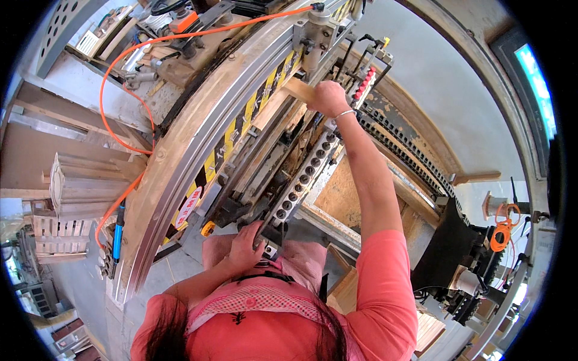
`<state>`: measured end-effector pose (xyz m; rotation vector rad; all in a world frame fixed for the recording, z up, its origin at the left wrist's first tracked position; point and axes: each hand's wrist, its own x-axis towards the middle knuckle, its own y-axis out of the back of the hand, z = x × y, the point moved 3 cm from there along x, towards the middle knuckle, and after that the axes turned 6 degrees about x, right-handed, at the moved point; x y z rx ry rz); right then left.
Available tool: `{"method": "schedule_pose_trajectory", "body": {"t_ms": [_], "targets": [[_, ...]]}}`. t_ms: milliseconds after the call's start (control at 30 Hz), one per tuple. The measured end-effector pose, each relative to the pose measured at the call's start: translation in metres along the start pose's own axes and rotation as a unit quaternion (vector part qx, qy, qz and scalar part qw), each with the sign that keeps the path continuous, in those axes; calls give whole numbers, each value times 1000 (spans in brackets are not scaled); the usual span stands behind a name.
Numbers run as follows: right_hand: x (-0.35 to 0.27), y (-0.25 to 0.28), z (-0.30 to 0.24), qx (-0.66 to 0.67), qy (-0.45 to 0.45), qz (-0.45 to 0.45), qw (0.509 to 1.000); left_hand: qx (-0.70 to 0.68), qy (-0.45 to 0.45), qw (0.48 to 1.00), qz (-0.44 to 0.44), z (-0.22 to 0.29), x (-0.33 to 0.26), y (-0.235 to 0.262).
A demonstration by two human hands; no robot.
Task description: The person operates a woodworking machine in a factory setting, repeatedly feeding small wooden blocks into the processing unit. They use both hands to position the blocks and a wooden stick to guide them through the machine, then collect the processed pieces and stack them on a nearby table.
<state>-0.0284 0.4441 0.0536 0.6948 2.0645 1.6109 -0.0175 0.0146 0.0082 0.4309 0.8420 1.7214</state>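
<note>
My right hand [330,98] reaches far forward over the machine, its fingers closed on the end of a light wooden board [299,90]. The board lies near the yellow-and-black striped rail [253,111]. Close to my body, my left hand [245,246] has its fingers curled at the near end of a metal bar with a row of round black knobs or holes [304,179]. What those fingers grip, if anything, is hidden. Between the rail and the bar run wooden strips [274,114] and dark metal parts.
An orange air hose [150,41] loops over the machine's left side. A blue air gun [118,231] hangs at the lower left. Red knobs [365,84] stand beyond my right wrist. Cable chains [397,141] and a lit screen [534,90] are at the right. Stacked wood stands at left.
</note>
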Motion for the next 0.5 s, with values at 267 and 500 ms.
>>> {"method": "schedule_pose_trajectory", "body": {"t_ms": [267,500], "targets": [[-1,1,-2,18,-4,19,1000,7,-18,1000,8,-1,0,0],[-3,8,-7,-24,-58,-44,997,1,-46,999,18,-14,-1,-9]]}}
